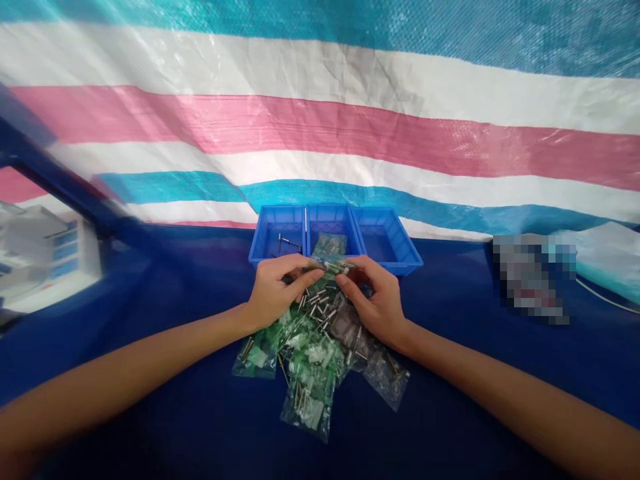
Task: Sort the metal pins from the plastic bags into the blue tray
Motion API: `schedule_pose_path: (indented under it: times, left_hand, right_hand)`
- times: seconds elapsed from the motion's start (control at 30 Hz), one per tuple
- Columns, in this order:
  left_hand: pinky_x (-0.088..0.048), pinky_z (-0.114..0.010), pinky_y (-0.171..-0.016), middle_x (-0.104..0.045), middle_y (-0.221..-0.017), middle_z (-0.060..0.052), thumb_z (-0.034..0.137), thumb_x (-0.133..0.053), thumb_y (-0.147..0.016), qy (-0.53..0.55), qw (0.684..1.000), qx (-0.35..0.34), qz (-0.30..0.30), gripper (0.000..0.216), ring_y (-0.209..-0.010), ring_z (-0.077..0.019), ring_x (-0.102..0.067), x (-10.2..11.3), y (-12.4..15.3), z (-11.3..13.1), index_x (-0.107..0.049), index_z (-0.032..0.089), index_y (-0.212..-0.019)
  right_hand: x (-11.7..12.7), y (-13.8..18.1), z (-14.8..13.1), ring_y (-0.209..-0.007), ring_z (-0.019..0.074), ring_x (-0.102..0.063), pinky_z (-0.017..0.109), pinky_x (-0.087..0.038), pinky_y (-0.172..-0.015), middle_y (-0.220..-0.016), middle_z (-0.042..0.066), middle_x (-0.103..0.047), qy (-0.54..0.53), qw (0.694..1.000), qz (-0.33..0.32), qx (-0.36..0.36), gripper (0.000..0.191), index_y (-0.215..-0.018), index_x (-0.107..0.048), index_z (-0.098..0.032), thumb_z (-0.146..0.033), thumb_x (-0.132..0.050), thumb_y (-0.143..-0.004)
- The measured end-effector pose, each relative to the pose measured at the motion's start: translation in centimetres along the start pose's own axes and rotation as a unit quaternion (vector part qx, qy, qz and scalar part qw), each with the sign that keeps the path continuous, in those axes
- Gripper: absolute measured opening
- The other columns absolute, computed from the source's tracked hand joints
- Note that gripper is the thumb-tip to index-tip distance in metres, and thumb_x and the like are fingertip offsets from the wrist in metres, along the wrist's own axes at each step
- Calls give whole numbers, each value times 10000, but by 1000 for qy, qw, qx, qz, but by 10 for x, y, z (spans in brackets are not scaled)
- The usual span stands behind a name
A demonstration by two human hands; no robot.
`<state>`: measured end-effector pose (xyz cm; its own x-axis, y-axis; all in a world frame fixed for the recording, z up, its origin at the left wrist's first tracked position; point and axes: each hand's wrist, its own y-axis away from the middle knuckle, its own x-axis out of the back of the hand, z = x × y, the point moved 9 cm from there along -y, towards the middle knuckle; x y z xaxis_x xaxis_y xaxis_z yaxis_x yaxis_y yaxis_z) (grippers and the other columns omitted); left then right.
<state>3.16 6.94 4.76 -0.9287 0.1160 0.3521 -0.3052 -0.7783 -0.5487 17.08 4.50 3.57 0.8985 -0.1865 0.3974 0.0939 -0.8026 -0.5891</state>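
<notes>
my left hand [281, 290] and right hand [377, 298] are nearly closed, pinching opposite sides of a small clear packet [333, 267], probably to spread it evenly; it sits above metal pins [321, 311] and plastic bags [309, 387] heaped on the bench [200, 407], likely for easy reach.

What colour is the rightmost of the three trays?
The rightmost tray is blue; head view shows it best.

Left grip [276, 288], right grip [379, 299] pinching, arms [145, 363] converging
</notes>
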Motion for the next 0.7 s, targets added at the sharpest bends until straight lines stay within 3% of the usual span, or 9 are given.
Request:
schedule_pose_path:
  times: [0.17,0.4,0.57,0.7]
  left_hand:
    - [-345,-161,-387,-474,-402,69,269,-631,-794,-29,999,-9,-19,131,-347,-43,-428,-2,1,1,-649,142,-767]
    - [-322,-186,-442,-495,-525,33,299,-593,-818,-104,990,-81,-60,210,-463,-62,-415,-9,2,11,-592,136,-686]
    - [-306,-189,-448,-417,-510,46,274,-588,-823,-114,988,-97,-46,277,-463,-58,-382,-7,1,13,-511,140,-593]
    - [-292,-193,-446,-391,-487,53,265,-595,-820,-112,987,-104,-42,335,-451,-56,-369,-7,2,15,-464,143,-537]
  right_hand:
    - [-1,-1,-2,-537,91,-423,219,-354,-518,-595,-37,-435,1,1000,-5,1,197,-668,-481,-179,-230,-514,-856]
    - [-2,0,-5,-537,93,-436,219,-357,-527,-591,-36,-453,-2,1000,-15,17,190,-672,-503,-181,-212,-511,-860]
    - [-2,1,-5,-560,96,-467,218,-377,-543,-640,-24,-498,-4,1000,-9,20,93,-801,-547,-176,-220,-497,-866]
    - [-3,1,-4,-546,92,-447,217,-370,-534,-627,-28,-477,1,1000,-14,16,135,-757,-521,-178,-233,-484,-874]
